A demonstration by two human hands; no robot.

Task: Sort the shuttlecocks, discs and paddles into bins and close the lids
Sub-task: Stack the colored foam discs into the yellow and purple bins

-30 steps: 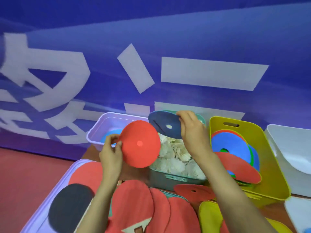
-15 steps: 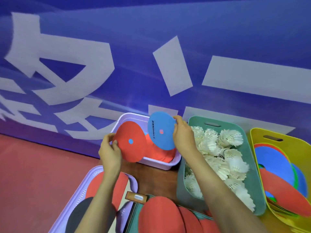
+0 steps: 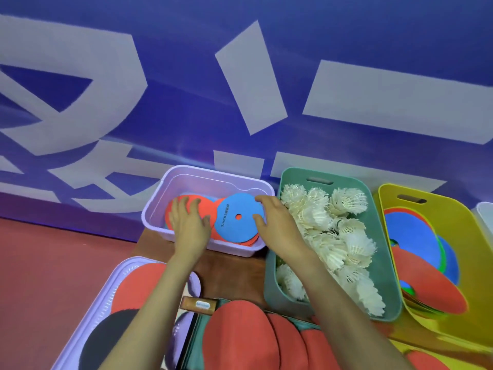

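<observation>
Two-handed, reaches into lilac bin (image 3: 213, 175) at 12 o'clock. Rests left hand (image 3: 189, 225), fingers spread, on red disc (image 3: 209, 206) at bin's 9 o'clock side. Touches blue disc (image 3: 234, 229), flat at bin's 3 o'clock side, with right hand (image 3: 277, 222), fingers loosely spread.

The lilac bin (image 3: 202, 185) is open-topped at twelve o'clock, with discs (image 3: 232, 228) lying low inside; the green bin (image 3: 272, 284) stands just beside it at three o'clock; bare table (image 3: 234, 273) lies at six o'clock, bounded by paddles (image 3: 240, 335).
</observation>
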